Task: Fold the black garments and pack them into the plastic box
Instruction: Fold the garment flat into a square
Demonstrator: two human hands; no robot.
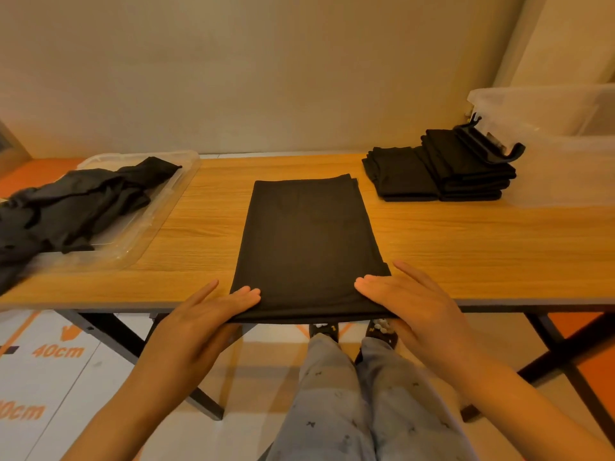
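Our left hand (206, 314) and right hand (411, 304) pressed flat, gripping nothing, on the near corners of the black garment (306, 241), which stretched lengthwise away from us.

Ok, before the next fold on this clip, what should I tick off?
1. Black garment lying flat, edges aligned: ok.
2. Left hand and right hand on its near corners: ok.
3. Near edge on the table: not ok, overhangs the front.
4. Folded stacks tidy beside the plastic box: ok.
5. Room inside the box: cannot tell.
6. Unfolded pile cleared: not ok, it lies heaped at left.
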